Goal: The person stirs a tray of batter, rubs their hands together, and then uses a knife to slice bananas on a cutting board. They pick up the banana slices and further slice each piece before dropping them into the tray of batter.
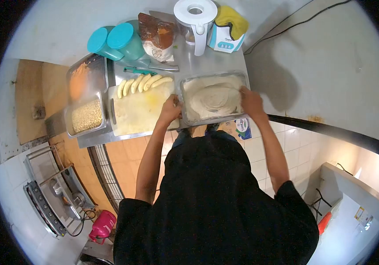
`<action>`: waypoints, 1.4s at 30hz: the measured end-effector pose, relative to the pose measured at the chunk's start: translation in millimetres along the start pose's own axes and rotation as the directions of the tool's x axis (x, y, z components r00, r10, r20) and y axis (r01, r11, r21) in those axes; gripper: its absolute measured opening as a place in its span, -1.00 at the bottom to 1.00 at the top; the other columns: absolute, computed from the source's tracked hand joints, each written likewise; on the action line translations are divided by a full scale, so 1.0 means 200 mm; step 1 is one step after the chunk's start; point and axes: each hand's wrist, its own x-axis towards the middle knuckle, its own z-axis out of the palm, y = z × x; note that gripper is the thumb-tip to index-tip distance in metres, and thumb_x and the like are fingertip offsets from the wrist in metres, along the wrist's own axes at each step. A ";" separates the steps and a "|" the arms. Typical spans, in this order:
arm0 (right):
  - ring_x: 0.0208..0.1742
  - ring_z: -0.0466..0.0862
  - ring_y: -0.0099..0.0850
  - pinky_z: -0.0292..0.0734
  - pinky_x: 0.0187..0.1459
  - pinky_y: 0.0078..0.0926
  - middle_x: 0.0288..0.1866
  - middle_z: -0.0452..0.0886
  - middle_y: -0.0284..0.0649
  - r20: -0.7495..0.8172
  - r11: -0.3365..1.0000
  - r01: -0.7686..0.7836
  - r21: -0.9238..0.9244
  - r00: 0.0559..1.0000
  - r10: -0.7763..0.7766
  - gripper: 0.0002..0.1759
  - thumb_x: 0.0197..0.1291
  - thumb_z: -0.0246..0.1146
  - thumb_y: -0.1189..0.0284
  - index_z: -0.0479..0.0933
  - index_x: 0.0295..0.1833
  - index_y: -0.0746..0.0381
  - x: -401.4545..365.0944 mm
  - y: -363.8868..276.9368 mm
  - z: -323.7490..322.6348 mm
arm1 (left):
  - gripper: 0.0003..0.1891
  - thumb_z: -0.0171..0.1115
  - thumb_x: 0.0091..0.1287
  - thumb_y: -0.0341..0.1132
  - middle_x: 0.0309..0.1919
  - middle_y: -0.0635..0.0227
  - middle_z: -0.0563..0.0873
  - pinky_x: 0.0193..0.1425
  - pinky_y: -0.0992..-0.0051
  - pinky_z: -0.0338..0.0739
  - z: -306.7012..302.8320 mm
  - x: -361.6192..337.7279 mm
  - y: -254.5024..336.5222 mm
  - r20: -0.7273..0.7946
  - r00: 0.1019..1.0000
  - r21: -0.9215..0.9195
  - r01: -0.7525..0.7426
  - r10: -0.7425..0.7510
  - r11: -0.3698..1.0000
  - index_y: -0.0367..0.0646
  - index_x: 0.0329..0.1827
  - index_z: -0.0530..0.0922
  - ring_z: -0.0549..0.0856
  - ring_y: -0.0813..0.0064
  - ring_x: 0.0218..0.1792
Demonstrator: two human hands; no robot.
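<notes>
A rectangular clear tray (185, 115) of pale flour-like powder or batter sits at the right of the steel table. My left hand (170, 109) is closed on its left edge, beside the cutting board. My right hand (252, 102) is closed on its right edge, with the fingertips partly hidden. On the pale cutting board (132, 115) several peeled bananas (137, 84) lie in a row along the back edge. Behind the board are a knife (165, 67) and a green-handled tool (138, 70).
At the left stand a container of orange shreds (80, 81) and a container of pale kernels (86, 116). Along the back are teal-lidded tubs (121, 36), a brown-and-white bag (157, 37), a blender jug (195, 26) and a white-blue device (225, 39) under a yellow cloth (232, 22).
</notes>
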 end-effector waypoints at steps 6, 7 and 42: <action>-0.34 0.69 0.17 0.58 -0.27 0.15 -0.42 0.67 0.13 0.193 0.980 0.192 0.052 0.961 -0.199 -0.78 0.32 0.12 0.38 0.60 -0.05 0.21 -0.28 -0.25 0.06 | -0.65 0.18 0.36 -0.43 -0.07 0.04 0.70 -0.46 0.36 0.72 -0.02 -0.04 0.08 -0.021 0.999 0.050 0.032 -0.031 0.998 -0.39 0.16 0.46 0.77 0.27 -0.41; -0.34 0.70 0.16 0.58 -0.29 0.14 -0.44 0.66 0.11 0.226 0.988 0.136 0.075 0.963 -0.150 -0.81 0.32 0.11 0.40 0.59 -0.07 0.19 -0.23 -0.42 0.05 | -0.66 0.18 0.37 -0.44 -0.08 0.06 0.69 -0.46 0.36 0.73 -0.02 -0.03 0.07 -0.026 1.000 0.129 -0.007 0.011 0.992 -0.39 0.16 0.46 0.76 0.28 -0.40; -0.28 0.76 0.03 0.63 -0.28 0.04 -0.39 0.71 0.04 0.085 0.996 0.035 -0.082 0.996 -0.028 -0.67 0.30 0.15 0.39 0.61 0.15 0.08 0.07 -0.12 -0.08 | -0.75 0.18 0.34 -0.49 -0.17 0.16 0.65 -0.52 0.40 0.66 -0.01 -0.01 0.02 0.016 0.999 -0.006 0.046 -0.046 0.999 -0.32 0.05 0.47 0.72 0.35 -0.54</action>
